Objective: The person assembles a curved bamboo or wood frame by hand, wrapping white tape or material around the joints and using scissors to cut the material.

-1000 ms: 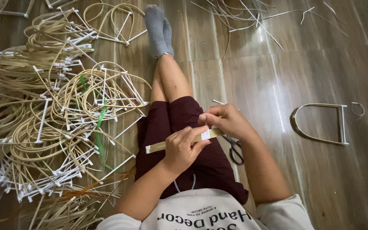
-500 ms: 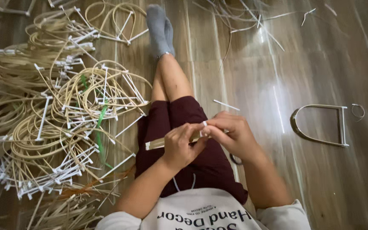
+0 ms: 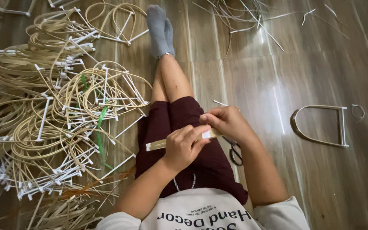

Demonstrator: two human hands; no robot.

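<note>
Two hands meet at centre frame over the lap: left hand [image 3: 184,145] and right hand [image 3: 228,121] both pinch one flat pale bamboo strip [image 3: 158,145]. One pair of black-handled scissors [image 3: 235,152] lies just beside the right forearm. One finished D-shaped bamboo frame [image 3: 320,125] rests at right; many lie heaped at left.

Middle of the flat cane strip [image 3: 158,145] was covered by the left hand [image 3: 184,147]; its right end sat hidden under the right hand [image 3: 228,123]. Couldn't tell how tight either grip was. Scissors [image 3: 235,152] were mostly hidden behind the right forearm, only the handle loops showed. Pile of cane frames [image 3: 52,123] ran off the left edge of the frame. Loose strips [image 3: 243,12] at upper centre were cut by the top edge. Small ring [image 3: 357,111] at right: too small to identify.
</note>
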